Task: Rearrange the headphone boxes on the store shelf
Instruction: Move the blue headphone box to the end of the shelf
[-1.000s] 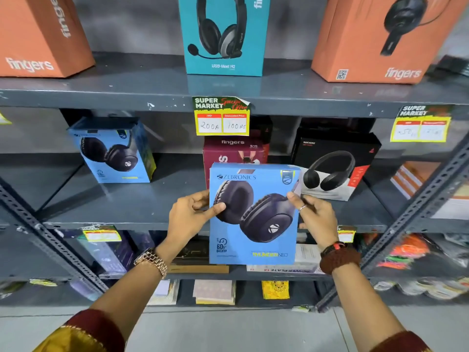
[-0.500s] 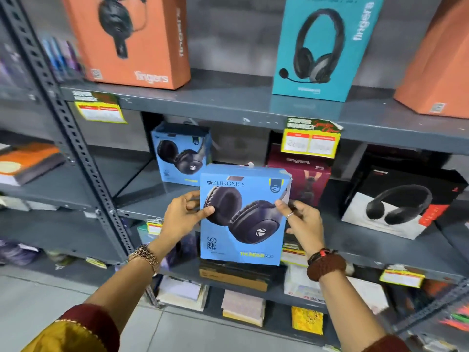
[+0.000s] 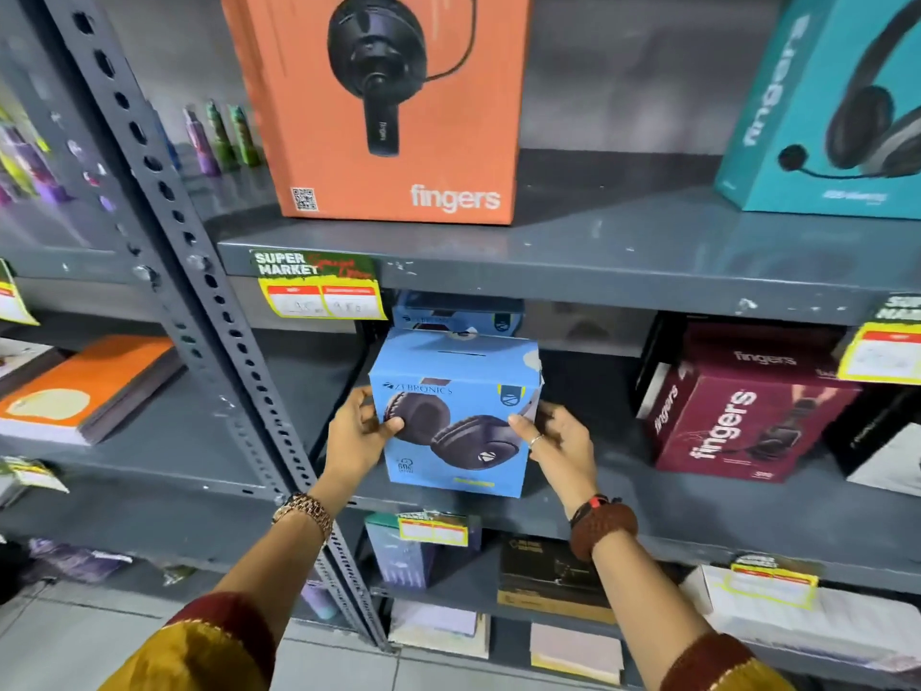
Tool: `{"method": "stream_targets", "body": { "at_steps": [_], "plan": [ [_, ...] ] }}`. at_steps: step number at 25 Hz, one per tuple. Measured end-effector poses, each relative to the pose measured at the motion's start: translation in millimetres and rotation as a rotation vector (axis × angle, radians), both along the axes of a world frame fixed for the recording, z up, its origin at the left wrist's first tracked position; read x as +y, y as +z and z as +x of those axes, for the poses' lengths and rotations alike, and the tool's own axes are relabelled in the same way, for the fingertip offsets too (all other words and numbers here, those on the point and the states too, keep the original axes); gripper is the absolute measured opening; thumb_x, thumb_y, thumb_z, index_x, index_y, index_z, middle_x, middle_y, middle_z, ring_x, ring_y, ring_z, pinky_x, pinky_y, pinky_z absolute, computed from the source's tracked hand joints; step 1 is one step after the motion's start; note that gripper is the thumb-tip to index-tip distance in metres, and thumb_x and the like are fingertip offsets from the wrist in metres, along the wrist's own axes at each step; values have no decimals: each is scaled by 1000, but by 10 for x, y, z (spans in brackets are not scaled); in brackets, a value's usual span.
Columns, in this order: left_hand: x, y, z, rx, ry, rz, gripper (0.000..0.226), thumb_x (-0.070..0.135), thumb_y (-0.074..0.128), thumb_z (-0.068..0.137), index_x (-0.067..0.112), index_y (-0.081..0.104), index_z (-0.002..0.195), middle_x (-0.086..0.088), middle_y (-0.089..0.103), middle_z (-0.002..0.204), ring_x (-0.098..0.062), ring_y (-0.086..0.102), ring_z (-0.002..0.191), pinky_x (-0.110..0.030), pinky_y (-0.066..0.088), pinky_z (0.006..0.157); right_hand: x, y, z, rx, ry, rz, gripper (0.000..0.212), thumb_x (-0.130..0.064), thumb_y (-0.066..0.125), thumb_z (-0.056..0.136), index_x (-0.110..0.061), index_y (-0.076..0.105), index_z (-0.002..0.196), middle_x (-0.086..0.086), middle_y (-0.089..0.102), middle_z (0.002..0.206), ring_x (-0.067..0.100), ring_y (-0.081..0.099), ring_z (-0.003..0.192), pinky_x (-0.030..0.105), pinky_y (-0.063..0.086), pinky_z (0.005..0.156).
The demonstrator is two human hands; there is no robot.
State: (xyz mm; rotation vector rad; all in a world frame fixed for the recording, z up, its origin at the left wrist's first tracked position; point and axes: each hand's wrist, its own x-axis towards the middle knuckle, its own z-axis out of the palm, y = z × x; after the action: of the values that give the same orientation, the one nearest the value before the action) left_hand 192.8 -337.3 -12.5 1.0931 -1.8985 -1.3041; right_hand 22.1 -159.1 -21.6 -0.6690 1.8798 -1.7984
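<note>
I hold a light blue Zebronics headphone box (image 3: 456,416) upright at the front of the middle shelf (image 3: 648,496), its bottom at the shelf's front edge. My left hand (image 3: 356,441) grips its left side and my right hand (image 3: 558,441) grips its right side. A second, matching blue box (image 3: 458,316) stands directly behind it, mostly hidden. To the right on the same shelf sits a maroon Fingers box (image 3: 737,416). On the upper shelf stand an orange Fingers box (image 3: 379,102) and a teal Fingers headset box (image 3: 837,107).
A perforated grey upright post (image 3: 199,311) runs diagonally just left of my left hand. Yellow price tags (image 3: 319,291) hang from the shelf edges. Orange notebooks (image 3: 84,386) lie on the left bay. Lower shelves hold small boxes and paper pads.
Both hands have carried the blue box leftwards along the middle shelf and set it in front of the other blue box. The view has swung left with it.
</note>
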Motion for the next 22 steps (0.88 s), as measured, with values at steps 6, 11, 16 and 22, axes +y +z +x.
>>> {"method": "stream_targets", "body": {
  "at_steps": [6, 11, 16, 22],
  "plan": [
    [-236, -127, -26, 6, -17, 48, 47, -5, 66, 82, -2, 49, 126, -18, 65, 93, -23, 55, 84, -44, 51, 86, -230, -141, -44, 123, -44, 57, 31, -28, 74, 74, -27, 61, 102, -21, 72, 80, -8, 65, 73, 10, 48, 66],
    [-168, -235, 9, 100, 3, 36, 51, 1, 68, 82, 5, 49, 129, 1, 60, 121, -13, 59, 104, -22, 51, 86, -111, -189, -89, 112, 42, 81, 35, -24, 73, 78, -31, 59, 109, -13, 70, 109, 3, 65, 103, 15, 50, 85],
    [519, -671, 30, 194, 257, 81, 24, 7, 61, 89, 14, 51, 109, -7, 60, 112, -4, 59, 90, -32, 49, 86, 540, -482, -367, 110, -84, 162, 33, -18, 69, 82, -16, 65, 115, 0, 65, 119, 13, 56, 115, 6, 45, 79],
    [1462, -810, -803, 146, -15, 109, 15, 7, 56, 91, 15, 56, 103, -4, 62, 107, -14, 60, 90, -9, 45, 79, 1697, -686, -1081, 79, -270, 214, 24, -7, 66, 83, -2, 66, 107, 14, 67, 107, 20, 59, 97, 35, 47, 94]
  ]
}}
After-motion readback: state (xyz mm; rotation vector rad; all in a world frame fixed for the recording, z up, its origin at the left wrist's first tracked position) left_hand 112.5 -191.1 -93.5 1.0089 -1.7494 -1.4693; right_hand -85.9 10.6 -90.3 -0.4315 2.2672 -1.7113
